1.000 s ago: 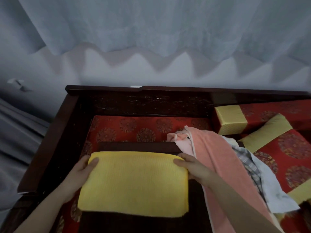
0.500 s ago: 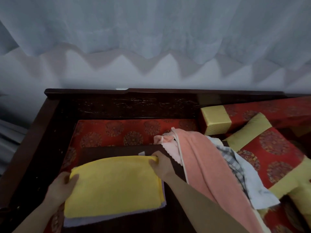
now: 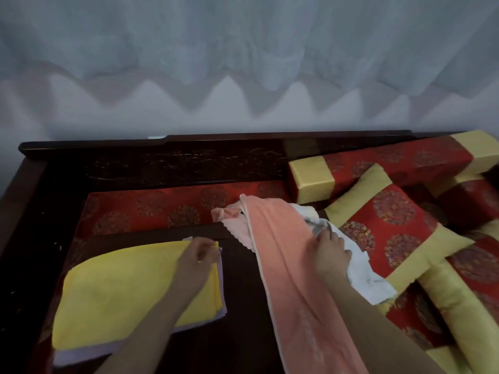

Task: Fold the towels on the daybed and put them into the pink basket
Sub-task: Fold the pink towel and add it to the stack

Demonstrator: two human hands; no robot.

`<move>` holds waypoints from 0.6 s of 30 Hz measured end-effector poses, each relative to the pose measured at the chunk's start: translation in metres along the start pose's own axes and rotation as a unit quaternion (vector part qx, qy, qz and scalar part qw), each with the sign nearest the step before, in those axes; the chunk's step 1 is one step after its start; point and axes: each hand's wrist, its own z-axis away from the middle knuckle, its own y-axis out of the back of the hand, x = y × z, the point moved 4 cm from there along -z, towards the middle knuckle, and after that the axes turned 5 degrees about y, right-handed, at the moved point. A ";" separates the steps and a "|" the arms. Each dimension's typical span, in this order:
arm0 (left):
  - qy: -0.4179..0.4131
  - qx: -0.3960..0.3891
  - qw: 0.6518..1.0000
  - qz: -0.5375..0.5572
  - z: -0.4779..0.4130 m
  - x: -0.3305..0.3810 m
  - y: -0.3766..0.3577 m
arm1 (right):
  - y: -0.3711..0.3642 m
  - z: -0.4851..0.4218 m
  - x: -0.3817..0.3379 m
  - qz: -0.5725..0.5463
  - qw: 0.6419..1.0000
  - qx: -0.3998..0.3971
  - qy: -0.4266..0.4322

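Note:
A folded yellow towel (image 3: 127, 295) lies on top of a folded lilac towel (image 3: 81, 356) on a dark wooden board (image 3: 243, 306) at the lower left. My left hand (image 3: 198, 256) sits at the yellow towel's far right corner, fingers curled on it. A long pink towel (image 3: 286, 265) drapes from the middle down to the bottom edge. Beside it lies a crumpled white towel (image 3: 364, 279) over a checked cloth. My right hand (image 3: 330, 252) grips the white towel at its top edge, next to the pink one. The pink basket is not in view.
The daybed has a dark wooden back rail (image 3: 216, 141) and left side rail (image 3: 16, 201), with a red patterned mattress (image 3: 162, 209). Red and gold cushions (image 3: 391, 228) and a bolster (image 3: 378, 168) pile up on the right. A pale curtain (image 3: 243, 49) hangs behind.
The yellow towel has been set down on the lilac one. My left hand shifted from its left edge to its far right corner. My right hand left that corner and reached right to the white towel.

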 end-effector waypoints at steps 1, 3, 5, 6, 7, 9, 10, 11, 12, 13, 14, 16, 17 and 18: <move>0.021 -0.025 0.999 0.024 0.000 0.004 -0.023 | 0.001 -0.001 0.001 0.001 1.000 0.002 0.026; 0.066 -0.052 0.994 0.075 -0.001 0.007 -0.060 | 0.013 0.000 0.002 -0.030 0.994 0.032 0.101; 0.117 -0.050 0.984 0.125 -0.008 0.001 -0.081 | 0.030 0.013 -0.005 -0.130 0.970 0.038 0.203; 0.140 -0.048 0.978 0.148 -0.011 -0.001 -0.089 | 0.040 0.026 -0.007 -0.198 0.945 0.025 0.259; 0.160 -0.045 0.972 0.166 -0.017 -0.006 -0.094 | 0.048 0.040 -0.008 -0.253 0.918 -0.007 0.306; 0.186 -0.046 0.962 0.193 -0.022 -0.009 -0.102 | 0.057 0.071 -0.002 -0.279 0.884 -0.077 0.369; 0.183 -0.045 0.961 0.201 -0.025 -0.009 -0.103 | 0.059 0.087 0.002 -0.270 0.874 -0.091 0.393; 0.177 -0.044 0.963 0.197 -0.026 -0.010 -0.103 | 0.057 0.102 0.006 -0.270 0.864 -0.098 0.413; 0.171 -0.037 0.966 0.189 -0.030 -0.012 -0.104 | 0.053 0.114 0.011 -0.286 0.855 -0.110 0.418; 0.171 -0.034 0.968 0.180 -0.033 -0.014 -0.104 | 0.050 0.120 0.014 -0.313 0.852 -0.124 0.402; 0.176 -0.031 0.968 0.175 -0.037 -0.018 -0.102 | 0.046 0.122 0.020 -0.341 0.849 -0.133 0.382; 0.195 -0.036 0.965 0.171 -0.044 -0.020 -0.104 | 0.035 0.127 0.038 -0.375 0.848 -0.134 0.351; 0.204 -0.044 0.964 0.166 -0.047 -0.021 -0.107 | 0.030 0.129 0.049 -0.341 0.868 -0.101 0.346; 0.207 -0.054 0.966 0.147 -0.048 -0.020 -0.110 | 0.020 0.130 0.056 -0.268 0.897 -0.055 0.346</move>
